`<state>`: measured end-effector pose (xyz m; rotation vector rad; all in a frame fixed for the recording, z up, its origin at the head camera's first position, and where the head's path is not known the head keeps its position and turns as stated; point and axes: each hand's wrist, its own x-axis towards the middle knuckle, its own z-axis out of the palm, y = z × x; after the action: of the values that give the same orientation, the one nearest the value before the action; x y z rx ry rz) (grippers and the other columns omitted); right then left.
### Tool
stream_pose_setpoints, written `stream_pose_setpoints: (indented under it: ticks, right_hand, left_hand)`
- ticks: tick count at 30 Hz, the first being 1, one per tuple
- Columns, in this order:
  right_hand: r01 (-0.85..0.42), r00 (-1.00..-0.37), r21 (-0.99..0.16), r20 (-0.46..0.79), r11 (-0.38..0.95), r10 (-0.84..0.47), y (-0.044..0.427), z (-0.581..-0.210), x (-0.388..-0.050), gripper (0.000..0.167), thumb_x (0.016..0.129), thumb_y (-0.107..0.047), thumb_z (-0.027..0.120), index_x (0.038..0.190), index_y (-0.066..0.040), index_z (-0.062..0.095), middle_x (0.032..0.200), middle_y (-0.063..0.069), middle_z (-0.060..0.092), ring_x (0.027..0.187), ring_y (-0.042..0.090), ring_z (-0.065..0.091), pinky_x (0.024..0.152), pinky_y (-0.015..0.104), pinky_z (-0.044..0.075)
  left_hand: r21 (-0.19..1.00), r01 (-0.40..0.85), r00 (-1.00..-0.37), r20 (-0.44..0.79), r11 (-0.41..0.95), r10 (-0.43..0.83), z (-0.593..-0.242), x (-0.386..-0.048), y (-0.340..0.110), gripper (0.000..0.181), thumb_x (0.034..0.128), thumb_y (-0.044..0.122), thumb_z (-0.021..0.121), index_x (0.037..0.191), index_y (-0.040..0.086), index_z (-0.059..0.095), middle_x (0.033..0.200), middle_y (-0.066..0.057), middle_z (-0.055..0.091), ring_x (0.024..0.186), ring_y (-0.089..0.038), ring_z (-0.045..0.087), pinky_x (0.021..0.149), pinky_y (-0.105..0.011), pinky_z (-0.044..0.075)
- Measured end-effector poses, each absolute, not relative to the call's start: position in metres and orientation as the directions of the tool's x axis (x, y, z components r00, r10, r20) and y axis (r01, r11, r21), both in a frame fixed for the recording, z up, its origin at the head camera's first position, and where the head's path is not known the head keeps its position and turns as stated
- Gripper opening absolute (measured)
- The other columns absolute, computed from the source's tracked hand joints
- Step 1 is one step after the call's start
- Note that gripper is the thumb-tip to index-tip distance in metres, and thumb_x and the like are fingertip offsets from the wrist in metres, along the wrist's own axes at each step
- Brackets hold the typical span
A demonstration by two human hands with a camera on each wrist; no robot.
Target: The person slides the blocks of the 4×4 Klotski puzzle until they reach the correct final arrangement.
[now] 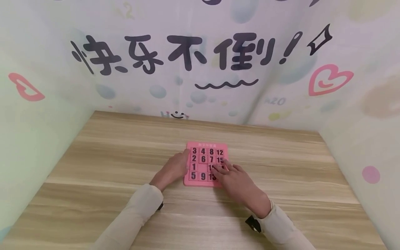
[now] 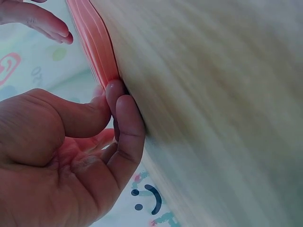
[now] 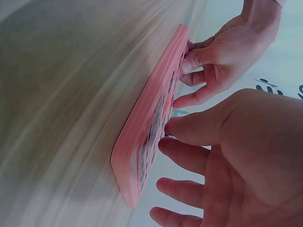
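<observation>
While pinching a pink number sliding puzzle (image 1: pixel 202 167) at its left edge between thumb and curled fingers of the left hand (image 1: pixel 175 168), touches its number tiles (image 1: pixel 203 159) with loosely extended fingers of the right hand (image 1: pixel 239 184), holding the puzzle flat on a wood-grain tabletop (image 1: pixel 109 194) before a white backdrop (image 1: pixel 137 83).

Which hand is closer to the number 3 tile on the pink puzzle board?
Left. The left hand has its grip on the left edge of the pink board, just beside the 3 tile. The right hand is farther, fingers over the board's lower right.
</observation>
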<state>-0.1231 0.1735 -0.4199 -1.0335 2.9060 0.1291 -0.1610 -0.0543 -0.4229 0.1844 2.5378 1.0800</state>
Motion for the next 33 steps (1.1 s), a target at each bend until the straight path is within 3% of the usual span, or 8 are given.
stream_pose_setpoints:
  ticks: [33]
  right_hand:
    - [-0.643, -0.766, 0.065, -0.076, 0.763, -0.639, 0.1648, -0.4193, -0.1255, 0.037, 0.100, -0.012, 0.055, 0.135, -0.018, 0.063, 0.143, 0.003, 0.056, 0.135, 0.037, 0.048, 0.104, 0.055, 0.044]
  left_hand:
    - [0.717, -0.015, -0.922, -0.279, 0.697, 0.268, -0.4254, -0.1618, -0.0556, 0.066, 0.0963, 0.000, 0.053, 0.155, 0.000, 0.024, 0.102, -0.014, 0.059, 0.070, -0.020, 0.057, 0.059, -0.028, 0.047]
